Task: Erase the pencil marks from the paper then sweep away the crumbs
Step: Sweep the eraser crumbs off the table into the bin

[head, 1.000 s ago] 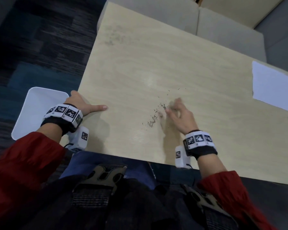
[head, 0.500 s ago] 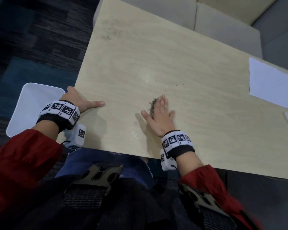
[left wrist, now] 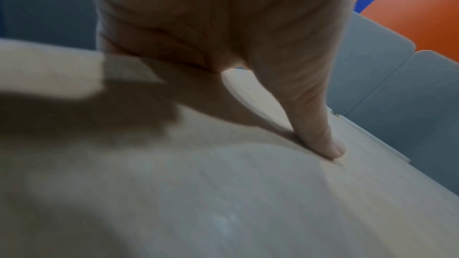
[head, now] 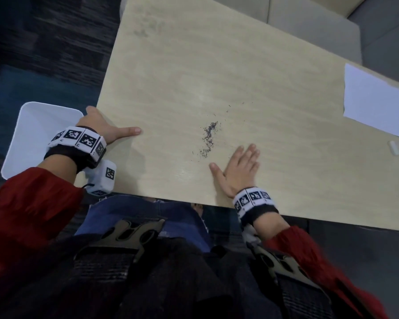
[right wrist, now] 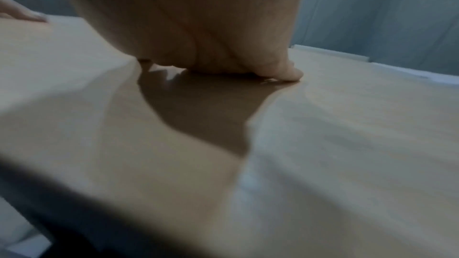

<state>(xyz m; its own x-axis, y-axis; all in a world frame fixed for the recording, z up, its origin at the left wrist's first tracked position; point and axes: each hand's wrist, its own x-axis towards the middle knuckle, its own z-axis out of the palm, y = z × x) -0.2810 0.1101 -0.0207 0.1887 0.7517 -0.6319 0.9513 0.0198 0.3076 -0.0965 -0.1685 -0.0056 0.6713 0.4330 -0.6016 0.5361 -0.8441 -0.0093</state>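
Observation:
Dark eraser crumbs [head: 207, 139] lie in a short streak on the light wooden table [head: 194, 65]. My right hand [head: 238, 165] rests flat on the table just right of and nearer than the streak, fingers straight and holding nothing; its fingertips [right wrist: 293, 75] touch the wood. My left hand [head: 101, 127] is at the table's left edge with its thumb [left wrist: 323, 134] lying on top. Its other fingers are hidden below the edge, where they seem to hold the white tray [head: 37, 134] against it. The white paper [head: 373, 104] and white eraser [head: 393, 147] lie at the far right.
Grey sofa cushions [head: 309, 24] stand behind the table's far edge. Dark carpet [head: 44, 42] lies to the left, below the tray. A faint grey smudge [head: 148, 28] marks the far left corner of the tabletop.
My right hand swept the scattered crumbs leftward into a tighter streak, then drew back to the right and toward me, uncovering them. The left hand and tray stayed at the table edge.

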